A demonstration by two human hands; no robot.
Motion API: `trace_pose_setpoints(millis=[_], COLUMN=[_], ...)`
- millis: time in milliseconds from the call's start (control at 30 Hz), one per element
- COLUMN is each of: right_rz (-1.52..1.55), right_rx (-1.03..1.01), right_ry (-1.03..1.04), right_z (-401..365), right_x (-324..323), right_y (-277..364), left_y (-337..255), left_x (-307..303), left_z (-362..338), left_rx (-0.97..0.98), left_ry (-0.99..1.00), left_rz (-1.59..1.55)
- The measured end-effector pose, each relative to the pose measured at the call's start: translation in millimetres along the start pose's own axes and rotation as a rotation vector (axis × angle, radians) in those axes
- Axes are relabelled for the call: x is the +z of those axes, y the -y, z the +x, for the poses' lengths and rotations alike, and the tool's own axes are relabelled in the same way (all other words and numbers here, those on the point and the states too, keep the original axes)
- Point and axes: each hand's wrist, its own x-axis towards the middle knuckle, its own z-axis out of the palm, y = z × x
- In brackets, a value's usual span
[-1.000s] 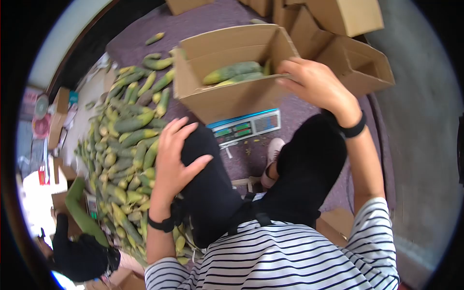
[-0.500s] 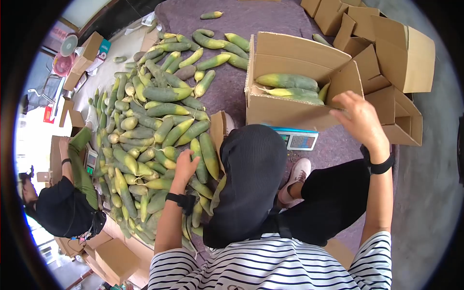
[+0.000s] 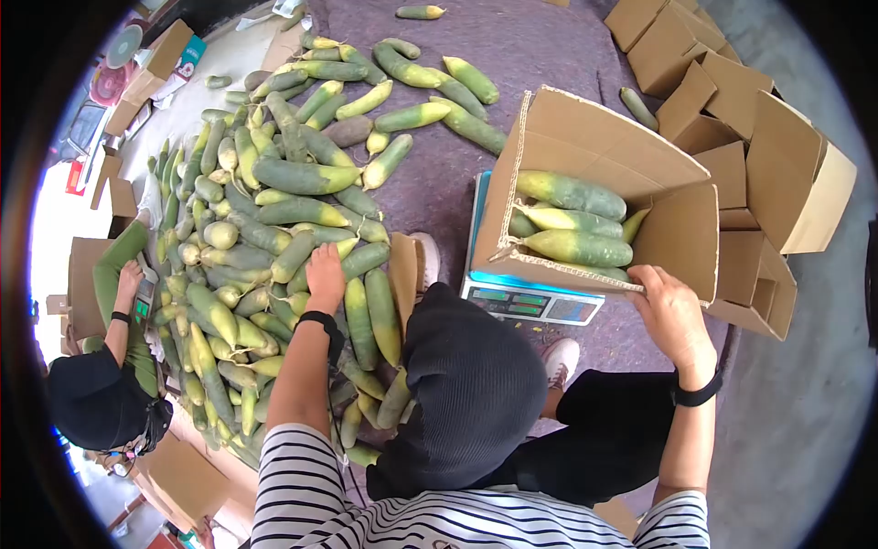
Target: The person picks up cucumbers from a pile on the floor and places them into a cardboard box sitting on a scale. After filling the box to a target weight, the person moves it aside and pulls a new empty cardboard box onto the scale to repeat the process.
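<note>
My left hand rests on the heap of green radishes, its fingers curled over a yellow-green radish; whether it grips it is hard to tell. With my right hand I hold the near rim of an open cardboard box, fingers over the edge. Several radishes lie side by side inside this box. The box sits tilted and turned on a weighing scale, whose lit display faces me.
More open cardboard boxes stand at the right. A co-worker in dark clothing sits at the left beside another scale. Loose radishes lie on the purple floor cloth beyond the box.
My right hand has come down onto the box's near rim, and the box has turned on the scale. More radishes show inside it. My left hand has moved left and up over the heap.
</note>
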Motion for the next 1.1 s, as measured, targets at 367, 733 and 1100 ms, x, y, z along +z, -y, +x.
trace_pose_setpoints(millis=[367, 733, 1100], right_rz=[-0.013, -0.042, 0.003], right_rx=[-0.021, -0.008, 0.023], right_ry=[-0.047, -0.046, -0.039], right_z=[-2, -8, -9], right_x=[4, 16, 28], right_y=[-4, -12, -16], left_y=[-25, -92, -194], left_x=[-64, -316, -346], left_z=[-21, 25, -11], left_rx=[-0.150, -0.166, 0.329], left_ry=[0.271, -0.340, 0.433], left_rz=[0.009, -1.437, -0.985])
